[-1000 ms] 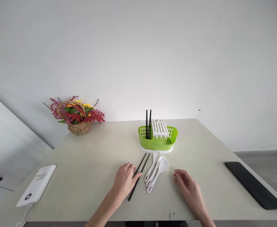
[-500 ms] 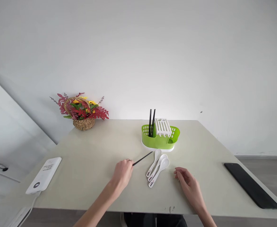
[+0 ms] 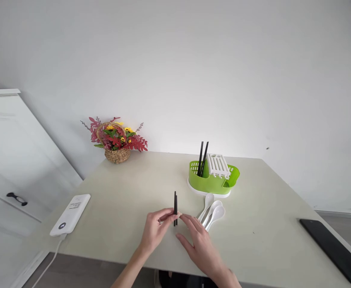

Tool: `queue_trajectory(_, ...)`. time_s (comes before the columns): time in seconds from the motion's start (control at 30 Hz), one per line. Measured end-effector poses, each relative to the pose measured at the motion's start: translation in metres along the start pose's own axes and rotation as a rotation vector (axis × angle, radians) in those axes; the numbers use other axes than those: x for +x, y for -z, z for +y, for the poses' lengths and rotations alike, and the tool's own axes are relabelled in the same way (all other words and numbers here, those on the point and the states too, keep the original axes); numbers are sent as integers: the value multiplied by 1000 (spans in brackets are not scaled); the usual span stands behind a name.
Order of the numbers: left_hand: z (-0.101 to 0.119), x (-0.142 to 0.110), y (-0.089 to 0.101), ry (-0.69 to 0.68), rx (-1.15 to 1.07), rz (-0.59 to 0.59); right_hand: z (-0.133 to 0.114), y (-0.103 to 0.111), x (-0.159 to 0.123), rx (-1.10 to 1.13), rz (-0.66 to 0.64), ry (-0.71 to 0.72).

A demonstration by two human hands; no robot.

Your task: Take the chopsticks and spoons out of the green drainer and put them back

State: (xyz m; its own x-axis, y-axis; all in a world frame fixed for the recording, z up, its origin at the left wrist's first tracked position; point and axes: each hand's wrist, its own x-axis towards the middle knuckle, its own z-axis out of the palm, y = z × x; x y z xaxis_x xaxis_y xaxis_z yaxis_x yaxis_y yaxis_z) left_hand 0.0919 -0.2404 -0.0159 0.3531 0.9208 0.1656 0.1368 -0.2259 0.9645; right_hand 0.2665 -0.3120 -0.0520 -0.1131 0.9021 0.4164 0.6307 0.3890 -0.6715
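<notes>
Held chopsticks (image 3: 176,205) nearly upright, roughly parallel

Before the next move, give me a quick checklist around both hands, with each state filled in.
1. Left hand has hold of the two thin black chopsticks: ok, pinched between its fingers.
2. Right hand touching those chopsticks: cannot tell; its fingertips are close beside them.
3. Bright green plastic basket upright on its white oval base: ok.
4. Glossy white spoons fully in view: not ok; the right hand covers their handle ends.
5. White rectangular device with a cable clear of both hands: ok.
</notes>
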Motion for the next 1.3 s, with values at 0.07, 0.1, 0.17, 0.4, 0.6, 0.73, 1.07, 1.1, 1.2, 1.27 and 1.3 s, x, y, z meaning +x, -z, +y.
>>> queue_trajectory(0.07,-5,-2,2,-3,-10,18,2,-9,-2,-39,15,10)
queue_trajectory(0.1,-7,-2,3,-2,-15,24,3,-12,-2,-46,26,11)
queue_trajectory(0.17,-10,-2,4,3,-15,33,2,-15,-3,-48,50,3)
queue_trajectory(0.4,-18,1,-5,33,46,36,-15,9,10,59,189,-187)
queue_trajectory(0.6,-8,-4,-12,-23,198,32,-37,49,38,155,113,-127)
queue_trajectory(0.73,5,-4,-10,-165,351,-56,-51,62,57,184,77,-24)
queue_trajectory(1.07,8,-8,-5,-185,436,-172,-66,92,65,149,42,37)
queue_trajectory(1.1,6,-8,-6,-181,413,-166,-65,94,63,148,40,32)
queue_trajectory(1.2,-1,-7,-10,-155,383,-176,-61,97,60,144,43,13)
queue_trajectory(1.27,-6,-7,-11,-136,383,-187,-60,99,58,131,49,3)
queue_trajectory(1.3,-9,-7,-12,-128,382,-190,-60,100,57,122,50,-1)
